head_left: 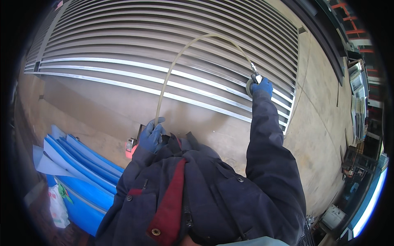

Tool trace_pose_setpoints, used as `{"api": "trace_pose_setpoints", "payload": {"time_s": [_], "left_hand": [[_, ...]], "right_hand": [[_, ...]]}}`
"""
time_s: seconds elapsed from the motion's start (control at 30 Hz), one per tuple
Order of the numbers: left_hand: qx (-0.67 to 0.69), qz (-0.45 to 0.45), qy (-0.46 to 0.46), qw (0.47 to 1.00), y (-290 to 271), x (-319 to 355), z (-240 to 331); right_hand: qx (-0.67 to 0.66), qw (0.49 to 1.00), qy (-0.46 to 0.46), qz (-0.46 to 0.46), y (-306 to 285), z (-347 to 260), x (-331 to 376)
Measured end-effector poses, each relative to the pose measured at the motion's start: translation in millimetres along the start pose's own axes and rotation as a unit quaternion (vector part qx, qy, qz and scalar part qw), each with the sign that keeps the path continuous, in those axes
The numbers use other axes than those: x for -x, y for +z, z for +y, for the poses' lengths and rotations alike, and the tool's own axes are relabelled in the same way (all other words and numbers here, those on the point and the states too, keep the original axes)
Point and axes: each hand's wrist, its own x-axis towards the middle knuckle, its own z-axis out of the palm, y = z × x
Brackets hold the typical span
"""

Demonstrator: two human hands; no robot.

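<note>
My right hand [263, 86], in a blue glove, is wrapped round a hand-held air sander or grinder with a round pad [249, 87]. The tool is at the right part of a slatted metal panel [164, 45], against its nearer slats. From the tool's metal fitting [255, 70] a pale yellowish air hose [175, 57] arches left and back toward me. My left hand [152, 137], gloved in blue too, closes round the hose close to my body. The nearest slats look bright and shiny, the farther ones duller. The face of the pad on the slat is hidden.
Blue sheets [84, 153] are stacked at the lower left, with a white plastic bag [58, 207] beside them. A red object [130, 149] lies near my left hand. Framed panes [358, 102] lean at the far right, below orange-red racking [349, 18]. Concrete floor [316, 135] surrounds the panel.
</note>
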Motion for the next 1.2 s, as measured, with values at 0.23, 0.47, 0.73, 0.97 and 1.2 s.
{"api": "trace_pose_setpoints", "payload": {"time_s": [0.23,0.47,0.73,0.97,1.2], "left_hand": [[-0.013,0.043,0.029,0.999,-18,-1,-2],[0.032,0.095,0.095,0.99,-63,-2,-18],[0.031,0.113,0.103,0.988,-62,-3,-26],[0.0,0.042,0.026,0.999,-22,-13,-2],[-0.029,-0.008,-0.001,1.0,-3,-13,4]], "right_hand": [[-0.002,0.995,-0.094,-0.014,21,-83,33],[0.005,0.972,-0.226,-0.069,40,-240,96],[0.002,0.972,-0.227,-0.054,36,-237,92],[0.019,0.993,-0.116,-0.008,24,-86,29],[0.008,1.0,-0.02,-0.001,-7,19,-18]]}}
